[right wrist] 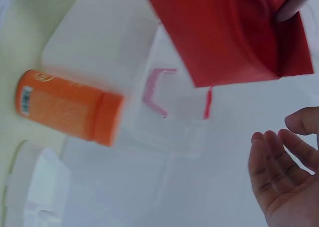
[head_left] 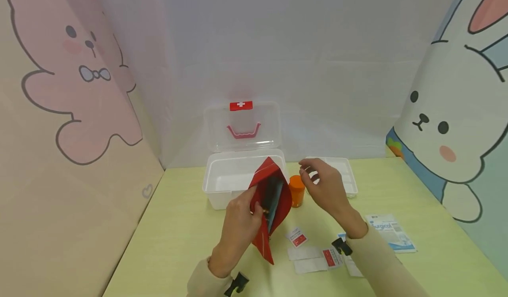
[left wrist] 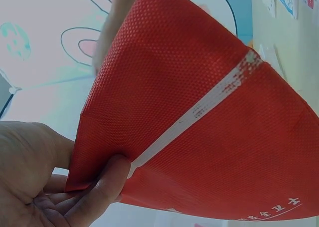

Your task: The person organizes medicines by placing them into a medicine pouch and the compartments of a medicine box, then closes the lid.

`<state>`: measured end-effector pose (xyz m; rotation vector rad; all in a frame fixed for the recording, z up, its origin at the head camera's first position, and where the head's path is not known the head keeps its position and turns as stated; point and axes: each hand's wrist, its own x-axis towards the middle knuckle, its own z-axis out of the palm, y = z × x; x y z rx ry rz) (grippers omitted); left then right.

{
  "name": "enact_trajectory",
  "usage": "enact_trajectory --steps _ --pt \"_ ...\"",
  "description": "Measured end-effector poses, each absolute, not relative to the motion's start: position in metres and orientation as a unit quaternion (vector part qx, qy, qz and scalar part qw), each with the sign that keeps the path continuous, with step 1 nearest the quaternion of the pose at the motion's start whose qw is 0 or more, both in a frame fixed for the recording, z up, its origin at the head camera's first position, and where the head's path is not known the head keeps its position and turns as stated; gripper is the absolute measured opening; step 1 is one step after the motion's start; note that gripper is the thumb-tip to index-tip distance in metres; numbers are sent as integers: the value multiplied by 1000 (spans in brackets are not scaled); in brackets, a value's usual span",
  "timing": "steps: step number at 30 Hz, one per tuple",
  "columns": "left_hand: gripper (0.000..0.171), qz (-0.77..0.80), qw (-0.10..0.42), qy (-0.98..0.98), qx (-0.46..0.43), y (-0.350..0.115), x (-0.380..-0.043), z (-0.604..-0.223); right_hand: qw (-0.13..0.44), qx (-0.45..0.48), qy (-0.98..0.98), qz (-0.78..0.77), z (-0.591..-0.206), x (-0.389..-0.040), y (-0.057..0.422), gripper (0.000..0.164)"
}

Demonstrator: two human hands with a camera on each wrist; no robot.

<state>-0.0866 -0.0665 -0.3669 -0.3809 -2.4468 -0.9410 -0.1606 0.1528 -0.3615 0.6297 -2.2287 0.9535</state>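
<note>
My left hand [head_left: 240, 213] grips a red fabric pouch [head_left: 284, 206] by its edge, thumb on one face. The pouch is held up and tilted above the table, its mouth gaping, with something bluish-grey inside. In the left wrist view, the pouch's outer face [left wrist: 179, 87] shows a pale stripe and white lettering. My right hand [head_left: 327, 189] hovers to the right of the pouch, apart from it. In the right wrist view, that hand's fingers [right wrist: 274, 172] are loosely bent with nothing between them. Just behind the pouch stands an orange bottle [head_left: 296, 191].
A white box [head_left: 217, 200] stands at the back, its clear lid [head_left: 214, 133] raised against the wall. Right of it lies a white compartment tray [head_left: 350, 178]. Small packets [head_left: 311, 265] lie in front, and a blue-and-white surgical packet [head_left: 390, 233] at the right.
</note>
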Motion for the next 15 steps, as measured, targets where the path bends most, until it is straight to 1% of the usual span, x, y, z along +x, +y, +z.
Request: enact_trajectory --steps 2,7,11,15 --pt "36 -345 241 -897 -135 -68 -87 -368 282 224 -864 352 -372 -168 155 24" --pt "38 -346 234 -899 -127 -72 -90 -372 182 203 -908 318 -400 -184 157 38" --pt "37 -346 237 -899 -130 -72 -92 -372 135 190 -924 303 -417 -192 156 50" --pt "35 -345 241 -898 -131 -72 -93 -371 99 184 -934 292 -425 -196 154 60"
